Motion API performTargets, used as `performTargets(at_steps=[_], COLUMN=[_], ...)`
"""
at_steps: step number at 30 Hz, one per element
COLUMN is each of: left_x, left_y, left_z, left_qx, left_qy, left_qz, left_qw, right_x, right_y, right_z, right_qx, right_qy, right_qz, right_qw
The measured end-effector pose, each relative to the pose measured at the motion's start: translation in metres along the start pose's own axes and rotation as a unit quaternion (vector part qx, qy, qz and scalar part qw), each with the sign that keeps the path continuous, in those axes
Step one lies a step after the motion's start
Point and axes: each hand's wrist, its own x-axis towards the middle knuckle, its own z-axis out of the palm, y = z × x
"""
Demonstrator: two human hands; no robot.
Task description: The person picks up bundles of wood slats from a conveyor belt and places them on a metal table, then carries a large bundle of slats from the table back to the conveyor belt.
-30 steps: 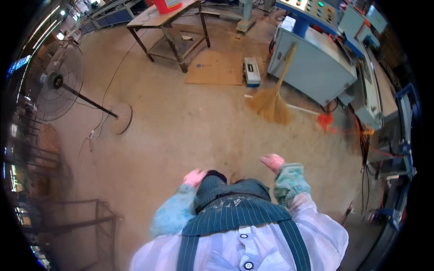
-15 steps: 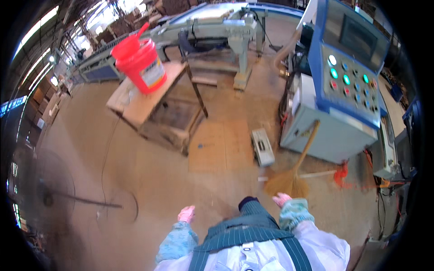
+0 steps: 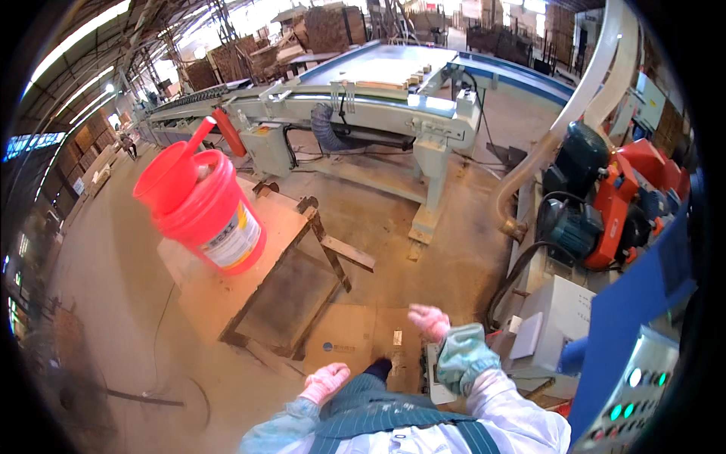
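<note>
My left hand in a pink glove hangs low in front of my striped apron, fingers curled and holding nothing. Raised a little higher at my right side, my right hand is also pink-gloved, with a green sleeve cuff and spread fingers, and it is empty. A flat piece of cardboard lies on the floor just ahead of both hands. A red bucket with a red scoop in it stands on a low wooden table further ahead to the left.
A long pale-green conveyor machine crosses the back. On the right stand a blue control cabinet with lit buttons, a red and teal motor unit and a curved duct pipe. Sawdust covers the concrete floor.
The view has swung upward and forward: the broom and fan have left the picture, the bucket table and conveyor have come closer. Both hands stay low and empty.
</note>
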Motion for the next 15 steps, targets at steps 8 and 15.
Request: performTargets(at_steps=[8, 15], left_x=[0.193, 0.355], left_y=[0.139, 0.230], left_z=[-0.134, -0.187], left_qx=[-0.066, -0.313], left_qy=[0.057, 0.173], left_qz=[0.048, 0.194], left_qw=[0.995, 0.914], right_x=[0.115, 0.219], right_y=[-0.004, 0.004], right_z=[-0.079, -0.162], right_qx=[0.029, 0.046], right_qy=[0.028, -0.065], right_qz=[0.100, 0.208], right_qw=[0.994, 0.975])
